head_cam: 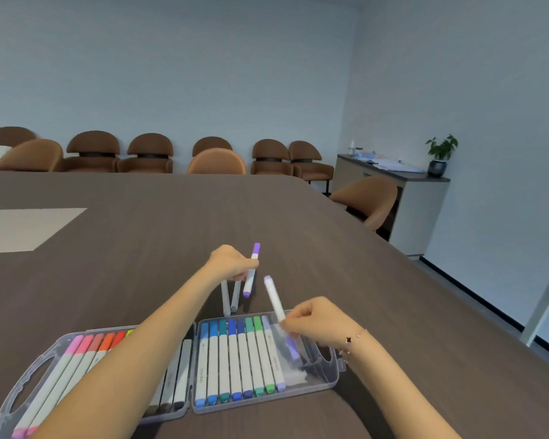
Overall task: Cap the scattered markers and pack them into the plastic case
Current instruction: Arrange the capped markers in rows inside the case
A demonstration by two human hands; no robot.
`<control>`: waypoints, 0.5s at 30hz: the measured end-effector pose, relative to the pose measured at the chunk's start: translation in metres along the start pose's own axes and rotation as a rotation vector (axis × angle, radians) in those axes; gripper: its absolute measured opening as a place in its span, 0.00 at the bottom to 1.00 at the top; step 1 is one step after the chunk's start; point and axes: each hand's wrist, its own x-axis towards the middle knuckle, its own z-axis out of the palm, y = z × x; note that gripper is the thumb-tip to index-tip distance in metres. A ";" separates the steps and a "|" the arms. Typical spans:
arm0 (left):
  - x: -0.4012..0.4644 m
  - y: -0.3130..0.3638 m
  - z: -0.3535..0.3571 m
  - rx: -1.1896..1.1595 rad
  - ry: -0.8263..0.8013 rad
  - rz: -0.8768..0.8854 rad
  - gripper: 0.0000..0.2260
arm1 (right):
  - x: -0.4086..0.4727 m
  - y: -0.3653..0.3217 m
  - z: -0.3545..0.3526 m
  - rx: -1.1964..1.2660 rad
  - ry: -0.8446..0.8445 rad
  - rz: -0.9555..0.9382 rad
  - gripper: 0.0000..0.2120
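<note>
Left hand (232,263), arm stretched forward over the open case, curled round a purple-capped marker (251,271) and holding it tilted above the bench (140,280). Right hand (314,320), wrist bent in over the case's right half, pinching a lilac marker (274,297) near its lower end, upper tip leaning toward the left hand.

Beyond, one long dark wood-grain bench with a pale inset panel (23,229) at left. At least nine brown chairs (149,153) along the far edge, wall and right corner. One sideboard (403,198) bearing one potted plant (441,153).

One clear plastic case (325,372), lying open flat in two halves. Eight markers (240,359) in the right half, blue to lilac; left half's count partly hidden by the forearm. Two grey markers (229,297) loose on the bench beneath the left hand.
</note>
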 end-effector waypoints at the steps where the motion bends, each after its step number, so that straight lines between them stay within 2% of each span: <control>1: -0.003 -0.007 -0.009 -0.035 0.024 -0.002 0.10 | 0.000 0.000 -0.003 -0.016 0.072 -0.083 0.04; 3: -0.011 -0.021 -0.026 -0.092 0.050 -0.011 0.10 | 0.002 0.003 -0.007 -0.190 0.189 -0.272 0.02; 6: -0.024 -0.040 -0.046 -0.127 0.065 -0.011 0.08 | 0.009 0.017 -0.010 -0.859 0.212 -0.550 0.09; 7: -0.027 -0.045 -0.050 -0.130 0.069 -0.013 0.07 | 0.012 0.022 -0.009 -0.983 0.192 -0.610 0.11; 9: -0.032 -0.053 -0.056 -0.135 0.078 -0.017 0.07 | 0.017 0.030 -0.005 -1.047 0.162 -0.688 0.13; 11: -0.035 -0.057 -0.058 -0.142 0.073 -0.018 0.07 | 0.020 0.035 -0.002 -1.000 0.142 -0.735 0.13; 15: -0.040 -0.059 -0.050 -0.183 0.033 -0.017 0.06 | 0.025 0.040 0.002 -0.893 0.127 -0.699 0.13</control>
